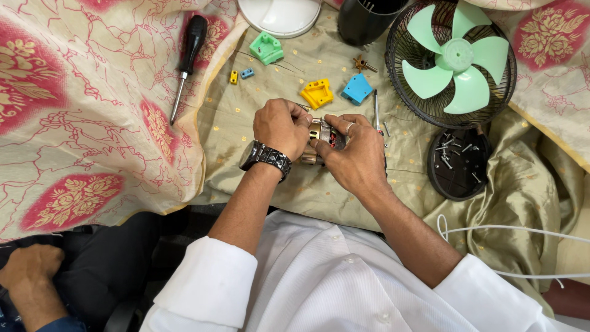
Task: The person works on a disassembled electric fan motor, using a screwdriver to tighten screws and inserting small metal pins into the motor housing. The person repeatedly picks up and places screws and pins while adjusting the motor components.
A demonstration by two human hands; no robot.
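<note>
Both hands meet near the middle of the worktop over a small electric motor (324, 140) with copper windings and a metal frame. The left hand (281, 128), a dark metal watch (265, 157) on its wrist, is closed around the motor's left side. The right hand (354, 149), a ring on one finger, pinches the right side with thumb and fingertips. The step in hand looks like work on the motor body itself, parts being fitted or pulled off it; the next move likely calls for a steady grip from the left hand while the right fingers work a small piece.

A slim screwdriver (376, 110) lies just beside the right hand. Beyond the hands lie a yellow plastic piece (317, 93), a blue piece (357, 89) and a green piece (266, 48). Towards the right edge stand a black fan grille with mint-green blades (453, 61) and a black round lid holding screws (458, 163). A black-handled screwdriver (187, 61) lies towards the left.

The worktop is covered by olive-gold cloth (270, 178) and cream fabric with red flowers (80, 117). Another person's hand (27, 267) rests at the lower left corner.
</note>
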